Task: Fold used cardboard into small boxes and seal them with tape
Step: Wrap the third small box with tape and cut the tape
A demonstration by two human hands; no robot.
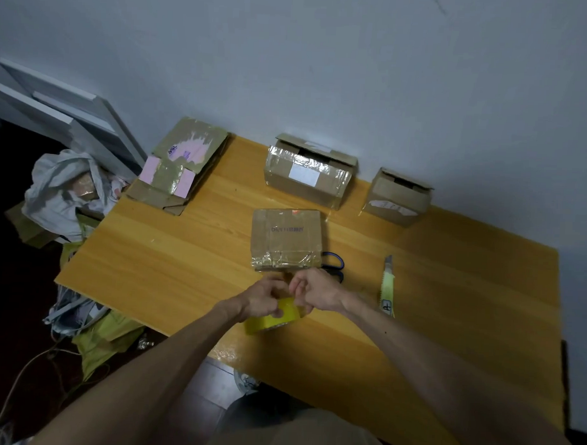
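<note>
both hands (266, 299) (316, 291) on a yellow tape roll (275, 318), perhaps picking its end

**One head view, angled down**

A single wide-angle camera is looking forward and down from the person's head, close above the table (158, 251). It is facing the wall (324, 57) behind the table and taking in both forearms, with the left hand (264, 299) and right hand (316, 293) near mid-frame.
</note>
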